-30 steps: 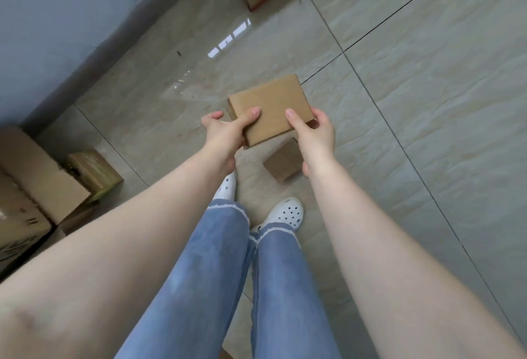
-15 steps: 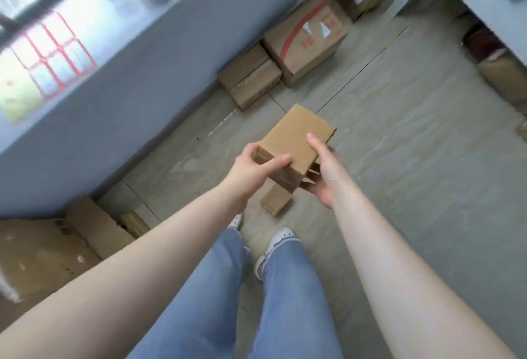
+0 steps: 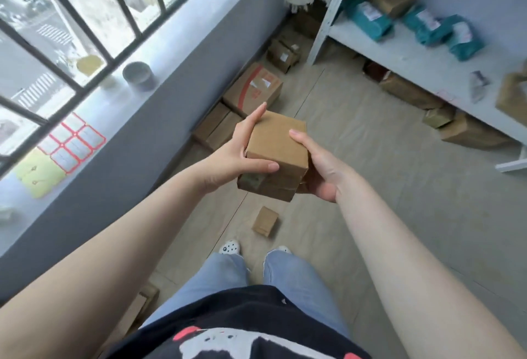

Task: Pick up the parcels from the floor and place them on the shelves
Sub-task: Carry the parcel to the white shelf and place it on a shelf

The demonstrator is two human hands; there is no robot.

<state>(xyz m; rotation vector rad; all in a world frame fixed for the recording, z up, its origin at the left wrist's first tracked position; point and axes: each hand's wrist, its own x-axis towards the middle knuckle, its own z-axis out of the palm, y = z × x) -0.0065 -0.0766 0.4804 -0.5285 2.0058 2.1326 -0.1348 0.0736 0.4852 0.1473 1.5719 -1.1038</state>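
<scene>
Parcel (image 3: 276,156) clamped btwn both hands, left hand (image 3: 242,153) on its side w/ thumb on top, right hand (image 3: 319,170) cupping underneath.

Your brown cardboard parcel (image 3: 276,153), held up mid-scene.
A smaller parcel (image 3: 265,221) lies on the floor near your feet; shelves (image 3: 405,56) stand far right.

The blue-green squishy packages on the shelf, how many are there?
3, side by side on the grey shelf: one at the left, one in the middle, one at the right. More may be out of view.
</scene>
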